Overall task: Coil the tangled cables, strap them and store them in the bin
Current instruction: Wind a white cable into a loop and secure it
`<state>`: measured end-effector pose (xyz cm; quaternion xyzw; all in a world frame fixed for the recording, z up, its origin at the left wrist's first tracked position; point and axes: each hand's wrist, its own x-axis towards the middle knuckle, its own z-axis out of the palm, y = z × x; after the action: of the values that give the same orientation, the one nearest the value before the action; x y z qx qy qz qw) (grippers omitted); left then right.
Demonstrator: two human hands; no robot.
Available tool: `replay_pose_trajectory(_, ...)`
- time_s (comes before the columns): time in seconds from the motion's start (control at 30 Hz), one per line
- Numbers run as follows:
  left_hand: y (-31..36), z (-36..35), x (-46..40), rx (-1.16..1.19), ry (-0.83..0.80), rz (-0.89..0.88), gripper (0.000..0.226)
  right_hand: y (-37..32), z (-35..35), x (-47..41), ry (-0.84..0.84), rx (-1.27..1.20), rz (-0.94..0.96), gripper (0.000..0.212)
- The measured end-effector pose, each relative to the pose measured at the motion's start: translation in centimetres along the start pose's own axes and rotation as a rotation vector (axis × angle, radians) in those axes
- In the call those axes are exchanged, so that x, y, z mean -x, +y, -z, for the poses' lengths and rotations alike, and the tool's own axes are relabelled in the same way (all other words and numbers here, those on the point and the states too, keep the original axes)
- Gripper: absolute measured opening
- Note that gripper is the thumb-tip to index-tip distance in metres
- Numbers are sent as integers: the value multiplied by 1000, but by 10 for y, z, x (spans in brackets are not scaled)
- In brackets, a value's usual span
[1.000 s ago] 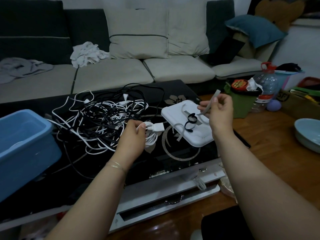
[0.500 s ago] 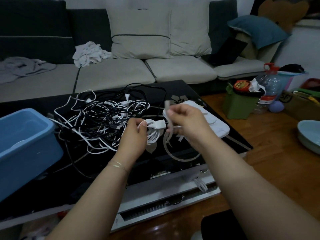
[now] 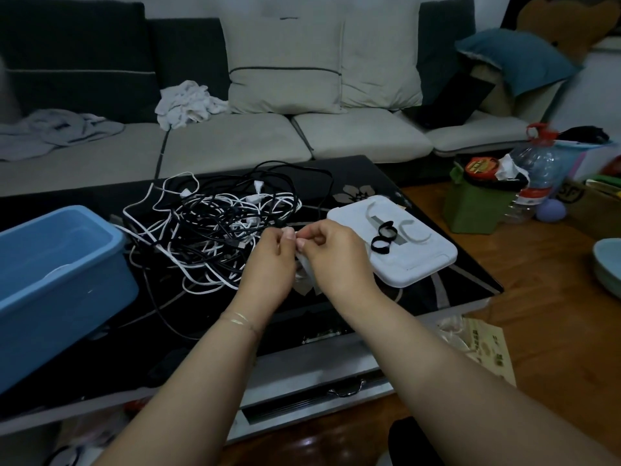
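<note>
A tangle of black and white cables [image 3: 215,227] lies on the black glass table [image 3: 420,290]. My left hand [image 3: 268,260] grips a small coiled white cable [image 3: 304,265], mostly hidden between my hands. My right hand [image 3: 332,253] meets it, pinching a grey strap [image 3: 297,234] at the coil's top. A blue bin [image 3: 60,274] stands at the table's left edge. A white lid [image 3: 403,264] right of my hands carries two black strap loops [image 3: 384,238] and pale straps [image 3: 416,235].
A sofa with cushions and crumpled cloths runs behind the table. On the wooden floor to the right stand a green box [image 3: 470,210], a plastic bottle [image 3: 534,176], a purple ball and a pale bowl [image 3: 608,267]. A paper bag [image 3: 487,348] lies near the table's front right corner.
My right hand carried the grey strap from above the white lid leftwards to my left hand and now pinches it at the coiled white cable. The left hand stayed put.
</note>
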<state>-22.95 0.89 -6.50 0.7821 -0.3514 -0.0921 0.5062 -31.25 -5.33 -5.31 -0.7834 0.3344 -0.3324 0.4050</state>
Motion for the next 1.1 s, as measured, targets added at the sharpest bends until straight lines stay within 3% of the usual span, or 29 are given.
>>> replay_pose_trajectory(0.17,-2,10,-4,41,-18,36,29,-6,4,3,-139,74,85,16)
replay_pose_trajectory(0.27,2,19,-2,-5,-62,-18,28,-7,15,-2,-132,275,194,44)
replay_pose_trajectory(0.37,4,28,2,-83,-134,-89,29,-4,24,-9,-309,173,90,66)
replay_pose_trajectory(0.43,5,31,5,-138,-163,-120,28,-3,27,-11,-469,-17,-36,61)
replay_pose_trajectory(0.57,7,33,13,-214,-176,-193,30,-3,25,-10,-532,-1,-25,34)
replay_pose_trajectory(0.67,8,32,17,-297,-150,-252,28,-5,21,-8,-489,53,1,19)
replay_pose_trajectory(0.83,7,32,18,-282,-78,-231,22,-8,3,-3,-272,206,77,4)
replay_pose_trajectory(1.1,9,44,19,-338,-17,-214,18,-10,-20,8,-24,376,227,25)
